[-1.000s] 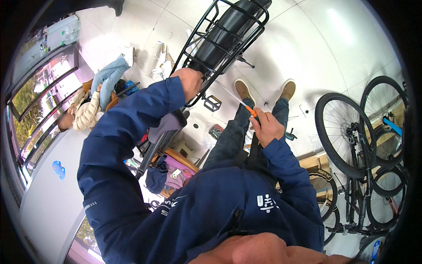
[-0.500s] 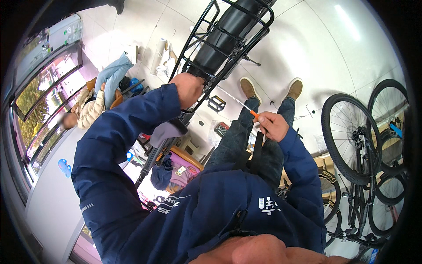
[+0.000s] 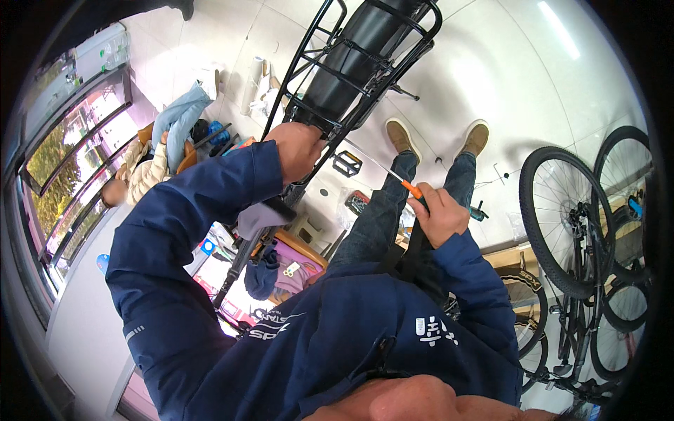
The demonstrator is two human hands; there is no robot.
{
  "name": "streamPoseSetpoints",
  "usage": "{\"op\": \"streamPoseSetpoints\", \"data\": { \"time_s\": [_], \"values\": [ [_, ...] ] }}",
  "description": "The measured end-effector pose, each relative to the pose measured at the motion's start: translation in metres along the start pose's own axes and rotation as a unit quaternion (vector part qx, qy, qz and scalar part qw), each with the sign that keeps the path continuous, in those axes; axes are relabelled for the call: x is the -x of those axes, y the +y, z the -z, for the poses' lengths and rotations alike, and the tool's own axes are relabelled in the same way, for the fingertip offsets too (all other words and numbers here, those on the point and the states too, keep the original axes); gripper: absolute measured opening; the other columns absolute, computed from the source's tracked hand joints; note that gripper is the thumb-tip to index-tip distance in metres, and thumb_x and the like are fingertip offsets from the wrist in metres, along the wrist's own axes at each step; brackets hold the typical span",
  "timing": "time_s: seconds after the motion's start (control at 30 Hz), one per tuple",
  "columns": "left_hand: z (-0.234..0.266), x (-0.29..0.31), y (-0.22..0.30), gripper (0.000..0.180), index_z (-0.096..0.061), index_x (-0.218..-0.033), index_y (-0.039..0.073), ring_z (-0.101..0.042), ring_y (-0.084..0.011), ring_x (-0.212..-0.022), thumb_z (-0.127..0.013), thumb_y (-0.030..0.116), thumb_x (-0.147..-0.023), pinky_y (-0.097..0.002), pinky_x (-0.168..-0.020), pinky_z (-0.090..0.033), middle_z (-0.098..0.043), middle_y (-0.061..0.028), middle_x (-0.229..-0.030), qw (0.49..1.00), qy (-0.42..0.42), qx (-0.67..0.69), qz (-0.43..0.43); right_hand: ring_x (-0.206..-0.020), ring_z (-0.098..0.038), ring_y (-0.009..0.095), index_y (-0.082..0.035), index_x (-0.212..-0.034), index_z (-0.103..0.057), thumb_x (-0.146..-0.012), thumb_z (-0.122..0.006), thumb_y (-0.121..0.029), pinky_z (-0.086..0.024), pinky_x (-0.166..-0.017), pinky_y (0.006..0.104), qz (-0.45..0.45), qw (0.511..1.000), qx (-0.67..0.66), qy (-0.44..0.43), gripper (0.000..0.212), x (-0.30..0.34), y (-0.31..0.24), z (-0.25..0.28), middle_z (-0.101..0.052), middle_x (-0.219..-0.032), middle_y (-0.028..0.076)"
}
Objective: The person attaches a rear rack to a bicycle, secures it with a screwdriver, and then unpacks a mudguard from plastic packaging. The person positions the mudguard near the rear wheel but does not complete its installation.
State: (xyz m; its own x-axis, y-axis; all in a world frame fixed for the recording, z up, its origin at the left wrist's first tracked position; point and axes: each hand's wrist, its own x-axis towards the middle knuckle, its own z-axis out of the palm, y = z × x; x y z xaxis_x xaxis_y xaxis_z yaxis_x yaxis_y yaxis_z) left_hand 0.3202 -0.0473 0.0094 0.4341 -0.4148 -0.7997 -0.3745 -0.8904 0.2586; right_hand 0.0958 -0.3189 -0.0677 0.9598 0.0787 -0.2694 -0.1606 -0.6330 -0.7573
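Note:
My right hand (image 3: 445,215) is closed around the orange handle of a screwdriver (image 3: 413,187). Its long thin shaft slants up and left toward the bicycle, ending close to the side of the black rear rack (image 3: 411,67). My left hand (image 3: 298,149) is curled at the rack's near end, just behind the grey saddle (image 3: 261,217); its fingertips and whatever they grip are hidden. Under the rack runs a wide black mudguard or tyre (image 3: 335,78). A pedal (image 3: 346,163) sticks out below the screwdriver's shaft.
Several bicycles, one with a large front wheel (image 3: 564,223), stand at the right. A person in a cream jacket (image 3: 149,167) sits at the left. Folded clothes (image 3: 284,270) lie on a seat beneath the bicycle. A kickstand (image 3: 406,92) juts from the bicycle's right side.
My right hand has moved slightly down and right with the screwdriver, and its grip on the handle looks turned. My left hand stays at the rack's end, while the whole view has shifted a little.

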Motion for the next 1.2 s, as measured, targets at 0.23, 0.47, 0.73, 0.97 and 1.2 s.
{"op": "streamPoseSetpoints", "data": {
  "time_s": [0.23, 0.47, 0.73, 0.97, 1.2],
  "values": [
    [0.000, 0.001, 0.002, 0.022, -0.066, -0.082, 0.001, -0.067, -0.0446, -0.075, -0.057, 0.018, -0.093, -0.0529, -0.073, -0.054, -0.067, -0.0249, -0.076, 1.000, -0.013, -0.012, 0.004, -0.066, -0.069, 0.028, -0.004, -0.114, -0.069, -0.098, -0.071, -0.032, -0.053, -0.060, 0.0347, -0.065, 0.965, -0.224, -0.123, 0.032, -0.015, 0.022, -0.002, -0.070, -0.077, 0.011],
    [0.003, 0.001, 0.001, 0.023, -0.067, -0.085, 0.001, -0.067, -0.0443, -0.077, -0.057, 0.019, -0.094, -0.0535, -0.074, -0.054, -0.067, -0.0251, -0.078, 1.000, -0.004, -0.005, -0.016, -0.044, -0.038, 0.005, -0.004, -0.110, -0.063, -0.108, -0.053, -0.036, -0.027, -0.040, 0.0229, -0.336, 0.610, -0.600, -0.394, 0.034, -0.022, 0.039, -0.006, -0.049, -0.063, -0.001],
    [0.003, 0.000, 0.000, 0.026, -0.067, -0.088, 0.000, -0.066, -0.0459, -0.079, -0.057, 0.023, -0.096, -0.0554, -0.074, -0.053, -0.067, -0.0254, -0.080, 1.000, -0.016, 0.022, 0.010, -0.082, -0.065, 0.025, -0.002, -0.110, -0.063, -0.088, -0.079, -0.017, -0.052, -0.074, 0.0359, -0.080, 0.948, -0.288, -0.110, 0.031, -0.001, 0.026, -0.014, -0.062, -0.085, 0.009],
    [0.008, -0.001, 0.009, 0.028, -0.065, -0.095, -0.002, -0.066, -0.0469, -0.079, -0.057, 0.025, -0.099, -0.0535, -0.072, -0.053, -0.067, -0.0283, -0.080, 0.998, -0.061, 0.006, 0.033, -0.073, -0.068, 0.026, -0.009, -0.118, -0.071, -0.081, -0.084, -0.027, -0.055, -0.058, 0.0353, 0.037, 0.998, -0.033, 0.032, 0.043, 0.002, 0.012, -0.014, -0.065, -0.088, 0.009],
    [-0.001, 0.000, 0.008, 0.024, -0.064, -0.092, -0.002, -0.065, -0.0477, -0.073, -0.059, 0.020, -0.097, -0.0541, -0.066, -0.052, -0.065, -0.0266, -0.074, 0.999, -0.032, 0.019, 0.027, -0.066, -0.066, 0.029, -0.008, -0.116, -0.072, -0.081, -0.085, -0.025, -0.054, -0.056, 0.0357, 0.009, 0.995, -0.102, -0.004, 0.041, -0.002, 0.018, -0.016, -0.065, -0.083, 0.011]
  ]
}}
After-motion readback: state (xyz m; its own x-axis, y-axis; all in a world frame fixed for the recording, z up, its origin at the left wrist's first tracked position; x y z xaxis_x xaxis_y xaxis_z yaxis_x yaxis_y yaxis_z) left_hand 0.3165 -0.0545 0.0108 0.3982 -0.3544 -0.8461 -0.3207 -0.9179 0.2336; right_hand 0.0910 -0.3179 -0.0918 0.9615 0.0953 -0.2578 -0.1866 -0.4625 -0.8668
